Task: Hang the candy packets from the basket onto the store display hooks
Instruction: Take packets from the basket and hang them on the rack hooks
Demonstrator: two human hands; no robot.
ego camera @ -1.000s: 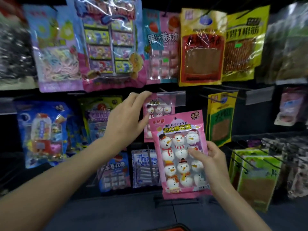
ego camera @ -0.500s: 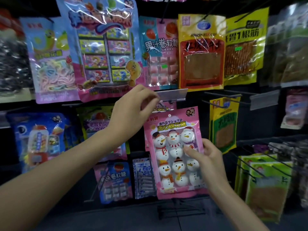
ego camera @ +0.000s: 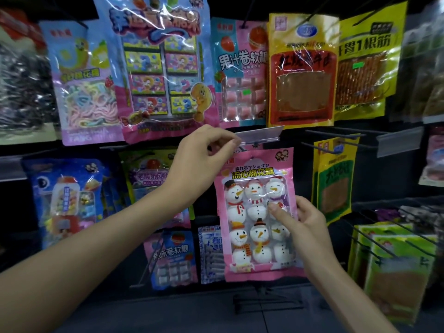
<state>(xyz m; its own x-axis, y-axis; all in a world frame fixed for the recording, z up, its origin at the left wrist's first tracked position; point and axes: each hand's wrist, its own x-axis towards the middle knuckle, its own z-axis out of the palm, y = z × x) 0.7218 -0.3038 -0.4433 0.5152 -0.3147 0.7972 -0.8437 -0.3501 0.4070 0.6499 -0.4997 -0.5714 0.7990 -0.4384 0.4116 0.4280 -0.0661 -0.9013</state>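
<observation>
Holding the snowman packet [ego camera: 254, 227] up against the rack, the right hand [ego camera: 305, 227] presses its thumb on the front, over the right-hand snowmen. Its other fingers go round behind the pink film and are hidden from here. The packet stands upright in the middle row, its top edge just under the clear tag [ego camera: 260, 135]. Whether it is actually hung I cannot tell, because the tag and the left hand [ego camera: 201, 159] cover that spot. That hand is up at the tag's left end, fingers bunched and curled, the fingertips pinching the plastic edge.

A sliver of pink shows above the packet's top, behind it, too little to make out. The packet's lower left corner covers part of a blue-and-white packet [ego camera: 211, 255]. A yellow packet [ego camera: 334, 179] hangs near on the right, apart from it, its upper left edge lost in shadow. The green packets [ego camera: 396, 272] lower right are blurred. Both forearms run out of the bottom of the view.
</observation>
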